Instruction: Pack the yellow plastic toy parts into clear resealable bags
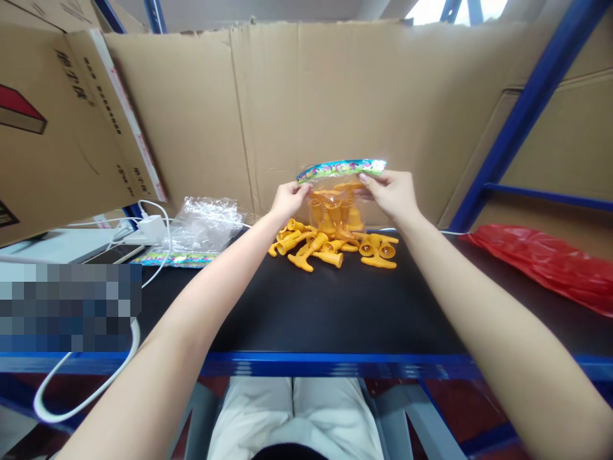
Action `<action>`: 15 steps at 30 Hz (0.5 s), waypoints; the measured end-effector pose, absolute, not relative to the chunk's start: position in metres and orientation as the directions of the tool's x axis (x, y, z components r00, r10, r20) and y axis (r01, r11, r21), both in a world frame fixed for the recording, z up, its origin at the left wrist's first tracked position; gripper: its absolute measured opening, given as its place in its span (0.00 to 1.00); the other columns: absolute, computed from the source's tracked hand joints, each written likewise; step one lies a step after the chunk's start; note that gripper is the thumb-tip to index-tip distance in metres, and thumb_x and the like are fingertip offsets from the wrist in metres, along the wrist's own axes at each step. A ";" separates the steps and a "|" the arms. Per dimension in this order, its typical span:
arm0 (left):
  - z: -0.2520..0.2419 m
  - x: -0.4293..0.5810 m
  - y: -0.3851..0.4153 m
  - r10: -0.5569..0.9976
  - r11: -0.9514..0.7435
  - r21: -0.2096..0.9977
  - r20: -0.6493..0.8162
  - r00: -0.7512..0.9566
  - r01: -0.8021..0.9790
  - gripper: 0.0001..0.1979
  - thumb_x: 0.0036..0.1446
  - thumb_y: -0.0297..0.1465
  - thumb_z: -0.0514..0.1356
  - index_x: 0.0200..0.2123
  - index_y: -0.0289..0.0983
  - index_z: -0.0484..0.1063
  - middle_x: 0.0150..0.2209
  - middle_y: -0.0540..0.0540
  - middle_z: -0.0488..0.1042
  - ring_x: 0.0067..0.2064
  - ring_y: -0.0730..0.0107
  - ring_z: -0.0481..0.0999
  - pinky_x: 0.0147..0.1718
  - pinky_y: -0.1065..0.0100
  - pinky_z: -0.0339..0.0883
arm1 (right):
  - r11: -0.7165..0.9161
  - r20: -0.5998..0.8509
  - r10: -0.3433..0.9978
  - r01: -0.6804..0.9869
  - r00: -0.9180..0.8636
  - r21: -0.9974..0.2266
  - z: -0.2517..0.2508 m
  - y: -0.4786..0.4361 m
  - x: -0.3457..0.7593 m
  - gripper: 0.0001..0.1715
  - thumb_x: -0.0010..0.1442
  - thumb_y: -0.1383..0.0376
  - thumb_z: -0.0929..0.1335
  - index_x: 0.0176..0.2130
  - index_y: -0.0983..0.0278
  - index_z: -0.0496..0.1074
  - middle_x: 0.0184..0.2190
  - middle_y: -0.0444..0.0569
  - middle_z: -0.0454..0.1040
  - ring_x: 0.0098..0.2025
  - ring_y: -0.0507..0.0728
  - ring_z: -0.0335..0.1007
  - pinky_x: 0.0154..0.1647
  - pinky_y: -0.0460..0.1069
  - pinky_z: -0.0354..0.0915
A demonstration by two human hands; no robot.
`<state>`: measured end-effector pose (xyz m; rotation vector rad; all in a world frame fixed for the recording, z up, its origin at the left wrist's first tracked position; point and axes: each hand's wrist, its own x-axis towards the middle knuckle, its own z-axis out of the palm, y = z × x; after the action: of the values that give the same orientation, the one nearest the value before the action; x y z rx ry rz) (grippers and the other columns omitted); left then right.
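Observation:
Between my two hands a clear plastic bag point(341, 170) hangs upright, its top strip printed in blue, green and pink. Several orange-yellow plastic pieces with T-shaped handles show through its wall. My left hand point(289, 198) pinches the bag's left side just under the printed strip. On the opposite side, my right hand point(391, 193) grips it with the thumb in front and the fingers behind. Just below and in front of the bag, a loose heap of the same orange-yellow pieces point(330, 246) lies on the black tabletop point(306, 306).
Left of the heap lies a stack of clear bags point(204, 227), beside a white charger point(151, 229) with cables. A red plastic bag point(541, 262) lies at the right. Cardboard walls point(186, 115) and blue shelf posts point(531, 115) enclose the table.

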<state>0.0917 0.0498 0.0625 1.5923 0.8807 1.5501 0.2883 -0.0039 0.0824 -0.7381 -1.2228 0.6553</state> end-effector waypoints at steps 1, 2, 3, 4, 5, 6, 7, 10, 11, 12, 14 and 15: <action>0.064 0.089 0.048 0.869 -0.493 0.870 0.493 0.040 -0.017 0.08 0.54 0.32 0.60 0.31 0.32 0.73 0.34 0.43 0.78 0.39 0.68 0.77 0.42 0.66 0.67 | 0.606 0.586 0.783 -0.043 0.207 -0.794 0.084 -0.004 0.287 0.13 0.41 0.65 0.76 0.28 0.70 0.74 0.22 0.45 0.73 0.25 0.54 0.74 0.23 0.46 0.71; 0.066 0.085 0.047 0.870 -0.492 0.870 0.493 0.035 -0.018 0.09 0.54 0.33 0.60 0.32 0.32 0.73 0.35 0.43 0.78 0.40 0.68 0.77 0.42 0.66 0.67 | 0.604 0.587 0.786 -0.040 0.196 -0.796 0.087 -0.004 0.286 0.14 0.41 0.65 0.76 0.28 0.69 0.73 0.21 0.45 0.73 0.25 0.54 0.74 0.23 0.47 0.71; 0.068 0.083 0.046 0.867 -0.498 0.867 0.498 0.020 -0.022 0.09 0.54 0.34 0.60 0.33 0.32 0.73 0.36 0.42 0.78 0.40 0.67 0.77 0.41 0.67 0.67 | 0.608 0.590 0.785 -0.044 0.189 -0.793 0.089 -0.004 0.284 0.14 0.40 0.65 0.76 0.28 0.69 0.73 0.21 0.44 0.72 0.25 0.54 0.74 0.24 0.47 0.71; 0.070 0.080 0.045 0.862 -0.507 0.861 0.507 0.000 -0.027 0.10 0.54 0.34 0.60 0.34 0.33 0.73 0.37 0.42 0.78 0.42 0.67 0.76 0.41 0.68 0.67 | 0.622 0.603 0.774 -0.050 0.190 -0.782 0.091 -0.003 0.283 0.14 0.40 0.64 0.76 0.28 0.68 0.73 0.22 0.44 0.72 0.26 0.54 0.74 0.25 0.48 0.71; 0.071 0.078 0.044 0.857 -0.516 0.856 0.516 -0.018 -0.031 0.10 0.54 0.35 0.60 0.34 0.33 0.73 0.38 0.42 0.78 0.43 0.67 0.76 0.40 0.68 0.67 | 0.645 0.625 0.756 -0.054 0.195 -0.763 0.093 -0.002 0.281 0.14 0.40 0.64 0.76 0.28 0.67 0.73 0.22 0.43 0.73 0.28 0.54 0.74 0.26 0.48 0.71; 0.072 0.077 0.044 0.855 -0.518 0.855 0.517 -0.026 -0.031 0.10 0.55 0.36 0.60 0.35 0.34 0.72 0.40 0.42 0.77 0.44 0.67 0.75 0.40 0.69 0.67 | 0.671 0.651 0.733 -0.050 0.198 -0.740 0.095 0.000 0.280 0.14 0.40 0.63 0.76 0.29 0.66 0.73 0.23 0.42 0.73 0.29 0.54 0.74 0.29 0.49 0.71; 0.072 0.075 0.044 0.860 -0.511 0.859 0.510 -0.023 -0.029 0.11 0.55 0.36 0.60 0.36 0.34 0.72 0.41 0.42 0.77 0.45 0.67 0.75 0.39 0.70 0.68 | 0.692 0.674 0.712 -0.037 0.197 -0.721 0.096 0.001 0.278 0.14 0.41 0.62 0.76 0.29 0.65 0.73 0.24 0.42 0.73 0.31 0.54 0.74 0.31 0.49 0.71; 0.072 0.071 0.045 0.876 -0.482 0.876 0.482 -0.010 -0.023 0.11 0.56 0.36 0.59 0.36 0.34 0.72 0.43 0.41 0.76 0.45 0.66 0.75 0.37 0.70 0.68 | 0.720 0.712 0.681 0.021 0.170 -0.694 0.098 0.003 0.271 0.15 0.41 0.59 0.75 0.29 0.64 0.73 0.25 0.42 0.73 0.34 0.55 0.74 0.36 0.51 0.70; 0.072 0.069 0.045 0.873 -0.487 0.873 0.486 -0.022 -0.030 0.12 0.56 0.37 0.58 0.37 0.34 0.73 0.43 0.41 0.76 0.45 0.66 0.75 0.37 0.70 0.68 | 0.724 0.721 0.676 0.041 0.155 -0.688 0.099 0.002 0.269 0.15 0.41 0.59 0.75 0.29 0.64 0.73 0.25 0.42 0.73 0.35 0.56 0.73 0.37 0.52 0.70; 0.072 0.068 0.045 0.866 -0.499 0.866 0.497 -0.042 -0.039 0.12 0.56 0.37 0.58 0.37 0.34 0.73 0.43 0.41 0.76 0.45 0.66 0.75 0.37 0.71 0.68 | 0.732 0.732 0.667 0.062 0.137 -0.678 0.099 0.002 0.266 0.15 0.41 0.58 0.75 0.29 0.64 0.73 0.26 0.42 0.73 0.36 0.56 0.73 0.38 0.52 0.70; 0.074 0.064 0.044 0.845 -0.533 0.844 0.528 -0.088 -0.059 0.13 0.55 0.38 0.59 0.38 0.35 0.73 0.43 0.42 0.76 0.45 0.66 0.75 0.38 0.70 0.68 | 0.755 0.762 0.641 0.103 0.094 -0.647 0.101 -0.002 0.261 0.15 0.43 0.57 0.74 0.29 0.63 0.74 0.27 0.42 0.73 0.38 0.56 0.72 0.41 0.53 0.69; 0.077 0.062 0.043 0.832 -0.552 0.831 0.545 -0.107 -0.065 0.14 0.54 0.39 0.59 0.39 0.36 0.73 0.44 0.42 0.76 0.46 0.66 0.75 0.38 0.70 0.68 | 0.770 0.779 0.622 0.119 0.076 -0.627 0.103 -0.004 0.258 0.14 0.44 0.57 0.74 0.30 0.63 0.74 0.28 0.42 0.73 0.39 0.56 0.72 0.42 0.53 0.68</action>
<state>0.0617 0.0433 0.0766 1.5041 0.8657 1.7356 0.2580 -0.0040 0.1027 -0.6369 -1.4700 0.4185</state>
